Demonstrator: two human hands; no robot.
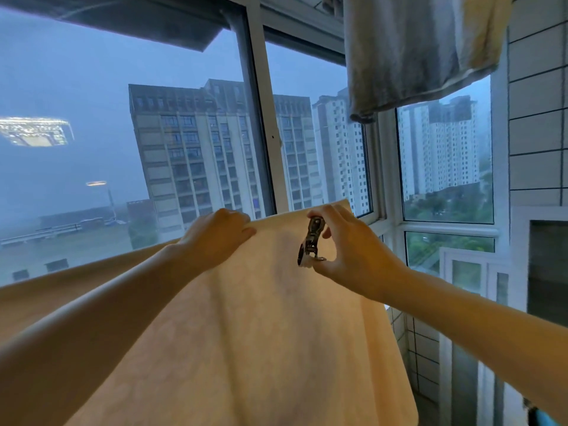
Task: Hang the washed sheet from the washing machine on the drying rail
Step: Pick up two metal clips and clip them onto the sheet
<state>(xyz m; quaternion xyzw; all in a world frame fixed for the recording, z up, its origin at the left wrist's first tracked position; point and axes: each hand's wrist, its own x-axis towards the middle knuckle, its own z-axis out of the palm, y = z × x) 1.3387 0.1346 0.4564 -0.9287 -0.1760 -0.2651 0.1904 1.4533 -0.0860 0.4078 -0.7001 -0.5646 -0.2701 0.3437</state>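
We see a big, soft, pale peach cloth sheet hanging in front of us. It falls down toward us from a top edge that runs from low on the left to higher on the right. What it hangs over is hidden under the cloth. The left hand is on that top edge, and its fingers are curled over the fold and hold the sheet. The right hand is just to the right of it, near the right end of the edge. It pinches a small shiny silver metal clip between the thumb below and the fingers on top. The clip stands almost upright in front of the sheet, and we cannot tell if it touches the cloth. High up on the right hangs a grey-white crumpled cloth. Far behind the sheet is a big window with a white frame, and through the glass we see tall grey buildings under a dark blue sky. On the right is a wall of pale square tiles.
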